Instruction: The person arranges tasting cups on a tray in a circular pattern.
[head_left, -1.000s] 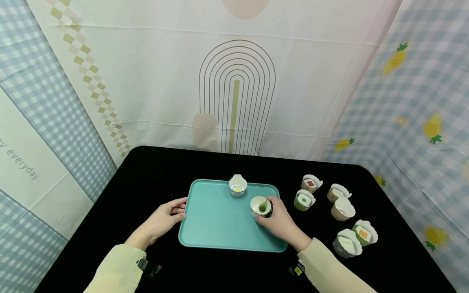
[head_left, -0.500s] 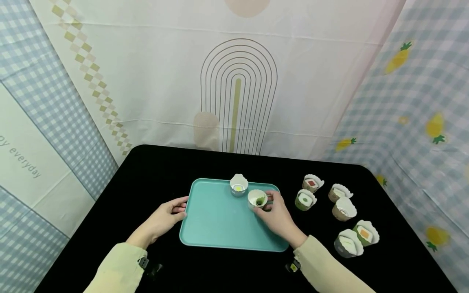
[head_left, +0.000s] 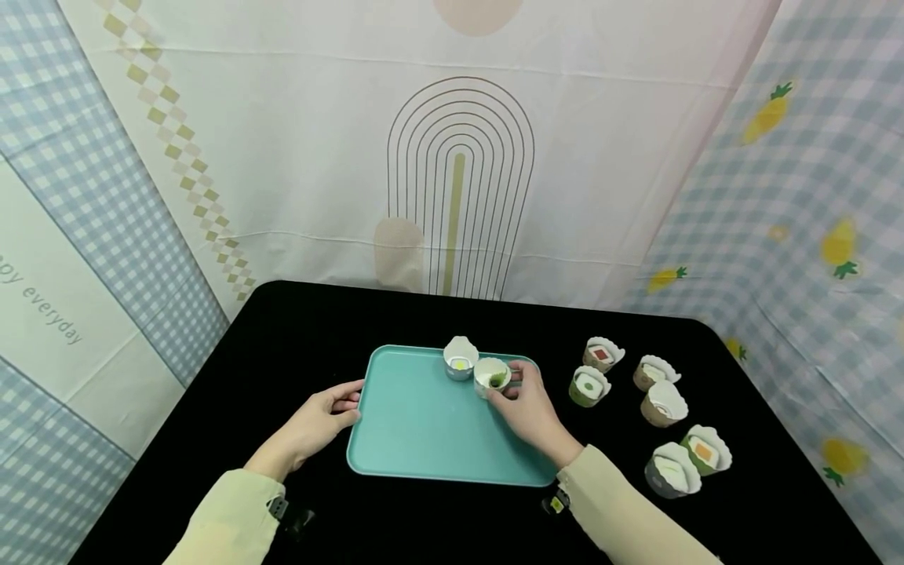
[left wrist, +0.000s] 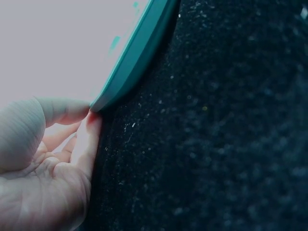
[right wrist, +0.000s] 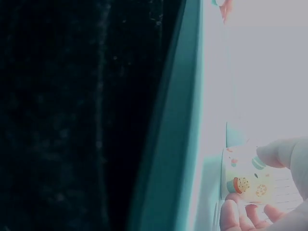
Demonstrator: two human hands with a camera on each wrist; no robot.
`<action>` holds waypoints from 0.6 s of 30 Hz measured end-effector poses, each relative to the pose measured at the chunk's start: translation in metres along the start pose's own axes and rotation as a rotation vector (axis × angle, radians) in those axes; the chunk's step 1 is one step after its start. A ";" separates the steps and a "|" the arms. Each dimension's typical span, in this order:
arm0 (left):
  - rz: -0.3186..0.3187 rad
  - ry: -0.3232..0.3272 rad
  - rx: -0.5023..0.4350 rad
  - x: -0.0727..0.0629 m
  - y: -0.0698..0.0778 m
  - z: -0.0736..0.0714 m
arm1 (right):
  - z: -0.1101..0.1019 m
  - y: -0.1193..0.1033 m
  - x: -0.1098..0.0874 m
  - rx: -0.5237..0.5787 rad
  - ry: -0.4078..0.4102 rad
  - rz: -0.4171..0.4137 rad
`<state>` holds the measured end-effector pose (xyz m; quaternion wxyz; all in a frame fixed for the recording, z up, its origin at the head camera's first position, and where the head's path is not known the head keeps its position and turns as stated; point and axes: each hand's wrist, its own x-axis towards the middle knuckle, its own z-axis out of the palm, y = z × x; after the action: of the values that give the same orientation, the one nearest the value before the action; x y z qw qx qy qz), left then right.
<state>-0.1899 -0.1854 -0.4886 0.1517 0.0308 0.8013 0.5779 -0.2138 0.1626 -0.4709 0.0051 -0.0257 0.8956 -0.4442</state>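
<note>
My left hand (head_left: 314,424) is at the left edge of the teal tray (head_left: 417,439). In the left wrist view its thumb and finger (left wrist: 85,144) pinch the tray's rim (left wrist: 127,65). My right hand (head_left: 533,412) grips a white paper baking cup (head_left: 483,383) with a green piece inside, over the tray's back right part. The right wrist view is washed out but shows small cupcake prints on this baking cup's side (right wrist: 245,180), between thumb and fingers. Just left of it, a grey baking cup (head_left: 461,369) with a yellow-marked white piece stands at the tray's back edge.
Right of the tray on the black table (head_left: 318,322) stand several more baking cups: one with a red mark (head_left: 602,357), a green one (head_left: 588,387), two brown ones (head_left: 664,404), a grey one (head_left: 671,475) and one with an orange square (head_left: 704,450). Patterned cloth hangs behind.
My right hand has moved the baking cup back and slightly left across the tray, up beside the grey cup. My left hand has stayed at the tray's left edge.
</note>
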 end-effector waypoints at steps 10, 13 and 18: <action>-0.015 0.008 0.009 0.002 -0.005 0.001 | -0.012 0.001 -0.005 0.033 -0.012 0.012; -0.012 0.005 0.010 0.002 -0.005 0.001 | -0.020 0.002 -0.008 0.052 -0.020 0.033; -0.010 -0.002 0.009 0.003 -0.004 -0.001 | -0.040 0.007 -0.017 0.080 -0.044 0.031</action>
<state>-0.1924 -0.1865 -0.4926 0.1550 0.0282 0.8040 0.5734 -0.1985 0.1991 -0.4523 0.0327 -0.0212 0.8770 -0.4789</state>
